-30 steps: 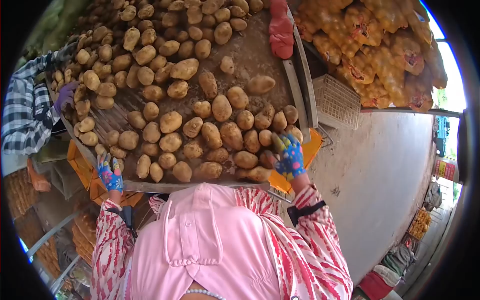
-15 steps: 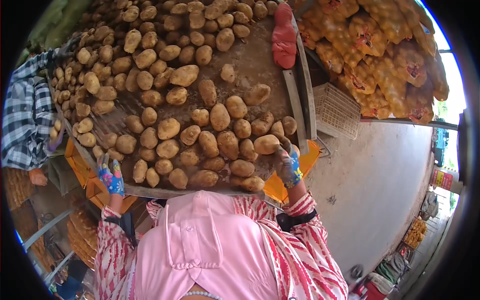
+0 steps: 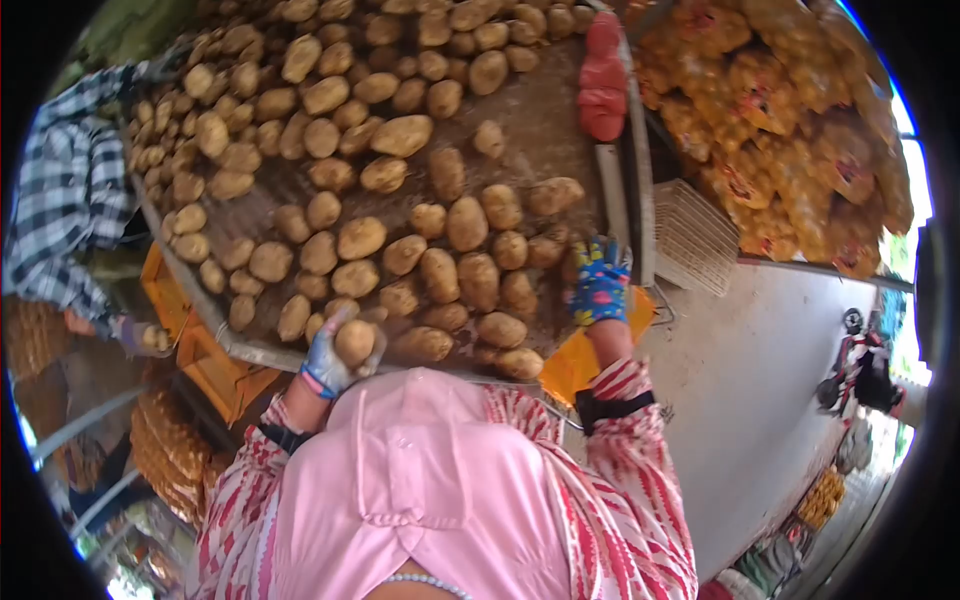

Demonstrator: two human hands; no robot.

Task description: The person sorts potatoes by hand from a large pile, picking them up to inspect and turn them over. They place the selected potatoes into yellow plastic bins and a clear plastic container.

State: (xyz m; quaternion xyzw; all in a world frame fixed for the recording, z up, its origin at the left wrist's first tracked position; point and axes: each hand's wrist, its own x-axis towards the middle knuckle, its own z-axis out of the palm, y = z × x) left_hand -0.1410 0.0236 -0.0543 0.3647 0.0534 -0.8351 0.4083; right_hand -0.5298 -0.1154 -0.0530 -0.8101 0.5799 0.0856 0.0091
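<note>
A long sorting table (image 3: 545,135) slopes away from me, covered with several brown potatoes. My left hand (image 3: 335,355), in a patterned glove, is closed around one potato (image 3: 354,342) at the table's near edge. My right hand (image 3: 600,282), in a blue flowered glove, rests palm down at the table's right side, next to the potatoes there; whether it grips one is hidden. My pink hat and red-striped sleeves fill the bottom of the view.
A person in a checked shirt (image 3: 70,200) stands at the left, one hand holding a potato (image 3: 152,338) low. Orange crates (image 3: 205,360) sit under the table's near edge. A white basket (image 3: 692,235) and net sacks of potatoes (image 3: 800,120) lie at the right.
My left hand has moved right from the table's corner and closed on a potato. My right hand let go of the potato it lifted and now lies flat by the right rail.
</note>
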